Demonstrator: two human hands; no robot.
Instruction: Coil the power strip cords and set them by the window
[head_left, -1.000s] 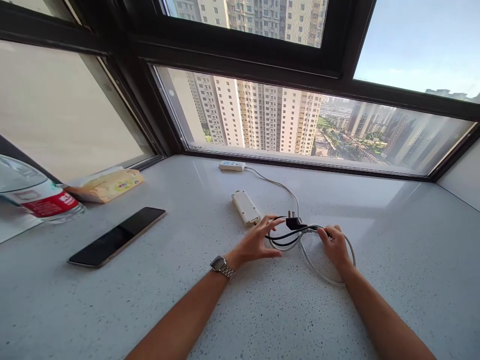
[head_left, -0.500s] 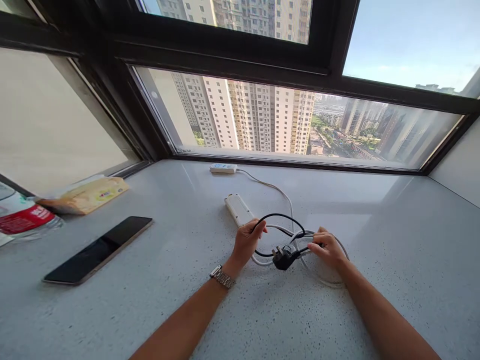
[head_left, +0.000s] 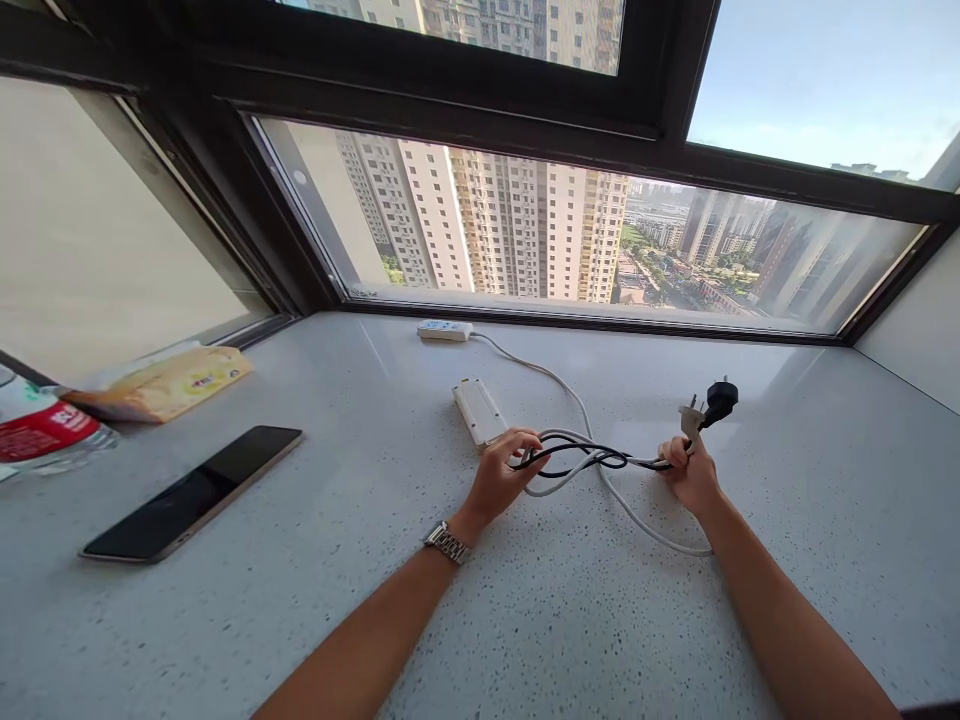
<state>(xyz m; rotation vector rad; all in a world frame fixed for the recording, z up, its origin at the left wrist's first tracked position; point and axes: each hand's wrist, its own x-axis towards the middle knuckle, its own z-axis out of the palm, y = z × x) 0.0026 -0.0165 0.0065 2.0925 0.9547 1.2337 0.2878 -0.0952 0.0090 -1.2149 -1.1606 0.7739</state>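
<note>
A black power cord [head_left: 574, 449] and a white power cord [head_left: 559, 487] run twisted together between my hands. My left hand [head_left: 504, 470], with a metal watch on its wrist, is closed on their left loops. Just behind it a white power strip [head_left: 478, 412] lies on the speckled sill. My right hand [head_left: 691, 474] is closed round both cords just below their ends. From its top stick out a black plug [head_left: 721, 400] and a white plug [head_left: 690, 420], prongs up. Part of the white cord trails on the sill beside my right wrist.
Against the window frame lies a second white power strip [head_left: 444, 330], its cord curving toward my hands. To the left are a phone [head_left: 193, 494], a yellow tissue pack [head_left: 176, 383] and a red-labelled bottle [head_left: 49, 428]. A wall [head_left: 911, 330] bounds the right side.
My right hand has moved right and now grips the cords below both plugs, which point up. The black plug was hanging between my hands before. The cords are drawn out straighter.
</note>
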